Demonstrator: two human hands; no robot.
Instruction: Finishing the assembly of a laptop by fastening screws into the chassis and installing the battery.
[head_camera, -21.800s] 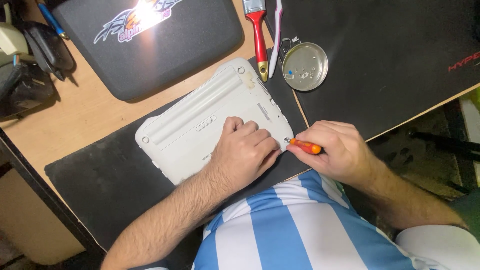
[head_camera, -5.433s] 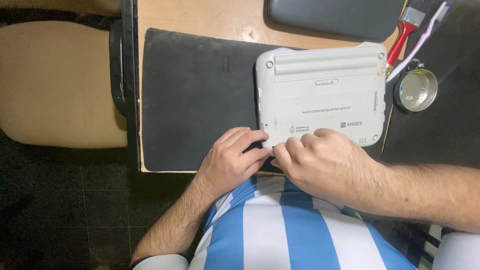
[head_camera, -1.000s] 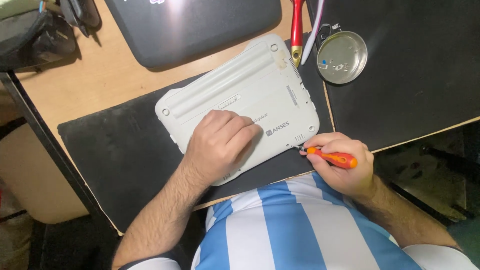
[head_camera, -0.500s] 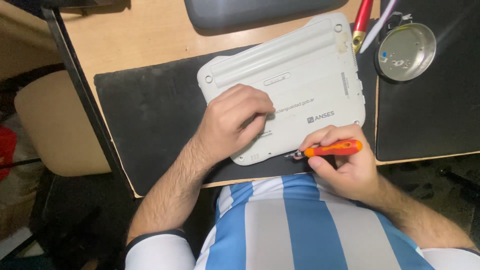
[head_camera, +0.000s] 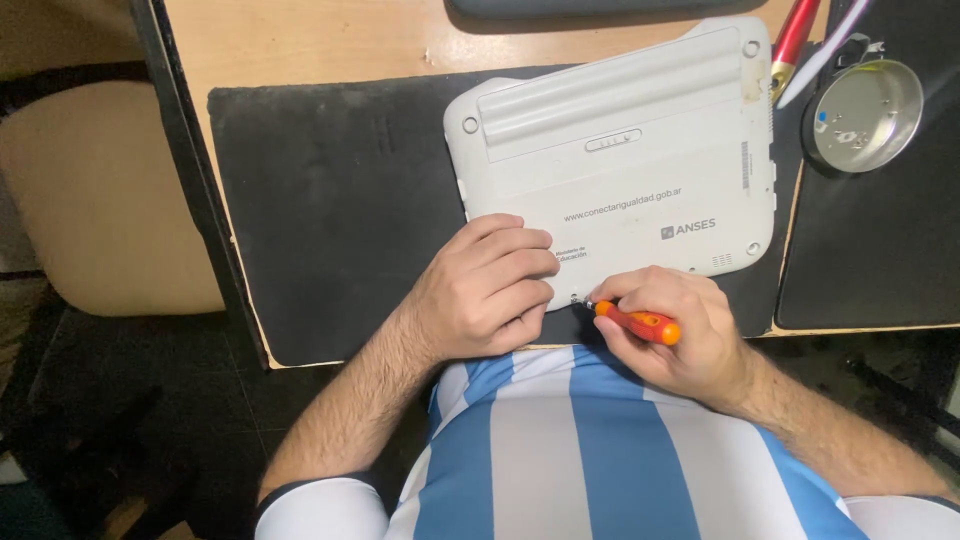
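Observation:
A small white laptop (head_camera: 620, 160) lies bottom-up on a black mat (head_camera: 330, 200) on the wooden desk. My left hand (head_camera: 485, 285) rests flat on the laptop's near left corner, pressing it down. My right hand (head_camera: 675, 330) grips an orange-handled screwdriver (head_camera: 640, 322); its tip touches the laptop's near edge, just right of my left hand. The tip itself is partly hidden by my fingers.
A round metal tin (head_camera: 865, 115) with small parts in it sits on a second black mat (head_camera: 880, 240) at the right. A red-handled tool (head_camera: 792, 35) and a white stick (head_camera: 835, 50) lie beside the laptop's far right corner. A beige chair seat (head_camera: 100, 200) stands left of the desk.
The view has shifted, so the laptop sits more square and to the right. My right hand has turned the screwdriver and brought its tip leftward along the near edge, closer to my left hand.

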